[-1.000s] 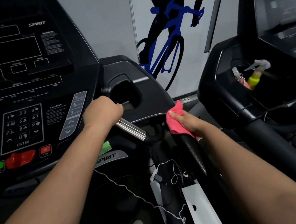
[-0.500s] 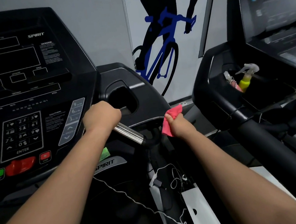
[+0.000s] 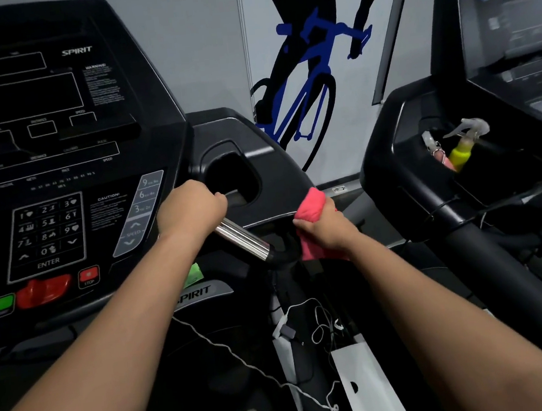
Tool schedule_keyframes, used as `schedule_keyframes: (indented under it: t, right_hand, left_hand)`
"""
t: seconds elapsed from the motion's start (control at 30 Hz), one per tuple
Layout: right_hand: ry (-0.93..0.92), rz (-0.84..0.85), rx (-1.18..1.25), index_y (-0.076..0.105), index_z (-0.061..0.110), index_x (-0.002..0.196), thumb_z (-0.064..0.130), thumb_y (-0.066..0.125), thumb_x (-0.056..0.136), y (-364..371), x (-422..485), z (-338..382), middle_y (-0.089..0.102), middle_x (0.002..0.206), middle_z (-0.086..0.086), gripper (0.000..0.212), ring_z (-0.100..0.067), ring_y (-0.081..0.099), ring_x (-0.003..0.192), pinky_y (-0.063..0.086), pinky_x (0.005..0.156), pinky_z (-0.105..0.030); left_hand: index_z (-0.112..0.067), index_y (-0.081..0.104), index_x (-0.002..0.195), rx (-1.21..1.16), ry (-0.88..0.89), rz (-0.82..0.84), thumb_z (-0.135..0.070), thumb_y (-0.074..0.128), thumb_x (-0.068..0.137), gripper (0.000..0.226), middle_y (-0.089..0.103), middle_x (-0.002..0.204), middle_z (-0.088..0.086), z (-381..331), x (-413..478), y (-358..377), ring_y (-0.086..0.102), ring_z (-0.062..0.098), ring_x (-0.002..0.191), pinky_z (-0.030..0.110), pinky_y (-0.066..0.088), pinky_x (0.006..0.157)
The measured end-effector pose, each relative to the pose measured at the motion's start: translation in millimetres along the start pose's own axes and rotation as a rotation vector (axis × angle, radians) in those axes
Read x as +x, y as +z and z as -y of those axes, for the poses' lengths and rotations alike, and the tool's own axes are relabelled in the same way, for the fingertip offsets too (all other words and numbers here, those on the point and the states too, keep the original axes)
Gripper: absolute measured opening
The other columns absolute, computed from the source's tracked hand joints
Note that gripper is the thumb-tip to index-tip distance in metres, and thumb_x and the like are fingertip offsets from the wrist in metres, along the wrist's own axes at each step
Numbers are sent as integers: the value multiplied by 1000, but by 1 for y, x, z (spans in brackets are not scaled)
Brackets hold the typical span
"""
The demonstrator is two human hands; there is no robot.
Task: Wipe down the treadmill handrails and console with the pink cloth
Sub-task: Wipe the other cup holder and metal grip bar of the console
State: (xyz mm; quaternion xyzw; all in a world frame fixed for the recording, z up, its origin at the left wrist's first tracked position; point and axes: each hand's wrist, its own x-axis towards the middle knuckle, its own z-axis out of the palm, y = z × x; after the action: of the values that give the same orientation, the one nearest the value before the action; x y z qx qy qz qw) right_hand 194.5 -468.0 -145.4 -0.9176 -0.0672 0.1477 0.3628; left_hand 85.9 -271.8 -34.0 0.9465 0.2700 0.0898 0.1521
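**Inspector:** Axes, left to right.

**Operator:** Beside the console I see the chrome handrail. It runs diagonally from upper left down to lower right and ends in a black elbow. The pink cloth is bunched. Its length runs top to bottom, upper end by the console's right edge, lower end hanging.

**Inspector:** Containers?

**Operator:** The cup holder is dark inside, and I cannot tell its contents. At far right, the neighbouring treadmill's tray holds a leaning yellow spray bottle, head turned left. Beside it is a small item I cannot identify.

**Inspector:** Hands?

**Operator:** My left hand is wrapped round the handrail's upper end, fingers curled, apart from the cloth. My right hand clenches the cloth just right of the elbow, and cloth shows above and below the fist.
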Motion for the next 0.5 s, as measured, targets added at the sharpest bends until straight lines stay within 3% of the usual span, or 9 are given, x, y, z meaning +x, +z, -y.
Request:
schedule_keyframes:
  t: [0.07, 0.1, 0.17, 0.2, 0.27, 0.33, 0.37, 0.43, 0.5]
  right_hand:
    - [-16, 73, 239, 30, 11, 141, 66, 71, 64, -2, 5, -8, 53, 132, -13, 103, -27, 55, 118, 42, 103, -42]
    - [-16, 123, 350, 39, 12, 135, 66, 72, 64, -1, 10, -16, 59, 126, -10, 96, -22, 61, 110, 46, 99, -42]
    - [-3, 247, 496, 54, 9, 115, 53, 62, 84, -4, 10, -23, 67, 104, -8, 55, -16, 66, 88, 53, 84, -34]
    - [36, 290, 514, 57, 9, 107, 50, 53, 91, -10, 4, -21, 67, 95, -8, 44, -16, 66, 80, 55, 75, -28]
    - [134, 319, 549, 61, 8, 104, 62, 47, 87, -17, 4, -27, 69, 91, -10, 58, -21, 67, 80, 56, 72, -24]
    - [191, 385, 630, 62, 8, 114, 74, 45, 78, -13, 4, -35, 69, 103, -11, 77, -25, 68, 91, 54, 87, -34]
    - [220, 396, 702, 61, 11, 114, 75, 41, 79, -10, 8, -39, 68, 104, -8, 75, -23, 68, 90, 53, 88, -37]
    - [254, 381, 701, 61, 13, 110, 74, 33, 85, -7, 11, -40, 66, 95, -4, 72, -20, 66, 78, 52, 80, -36]
    - [377, 425, 755, 67, 3, 98, 76, 30, 84, -5, 15, -36, 67, 79, -13, 83, -27, 66, 65, 56, 69, -35]
  left_hand:
    - [-11, 44, 57, -4, 1, -6, -27, 46, 89, 36, 47, 60, 5, -1, -1, 0, 50, 29, 66, 29, 34, 54]
    - [-11, 44, 57, -6, 2, -8, -27, 46, 89, 36, 48, 60, 5, -1, -2, 0, 50, 29, 67, 29, 34, 56]
    - [-10, 45, 57, -5, -2, -12, -27, 46, 89, 36, 49, 59, 5, -1, -2, 1, 51, 30, 67, 29, 34, 57]
    - [-10, 46, 57, -2, -8, -16, -26, 46, 88, 35, 50, 60, 6, -1, -3, 1, 52, 30, 68, 29, 34, 57]
    - [-9, 47, 59, 9, -23, -31, -26, 47, 88, 34, 52, 63, 7, -2, -2, 2, 53, 30, 69, 28, 34, 56]
    - [-9, 48, 59, 32, -31, -43, -27, 48, 88, 34, 53, 64, 7, -3, -1, 3, 53, 29, 67, 26, 31, 51]
    - [-9, 48, 59, 41, -31, -48, -27, 48, 88, 34, 53, 64, 7, -4, 0, 4, 53, 28, 66, 25, 30, 50]
    - [-9, 49, 58, 51, -33, -53, -25, 49, 86, 33, 54, 63, 7, -6, 2, 4, 52, 27, 62, 24, 29, 48]
    - [-8, 49, 57, 54, -32, -51, -24, 50, 85, 31, 54, 62, 7, -5, 3, 4, 51, 27, 58, 24, 28, 47]
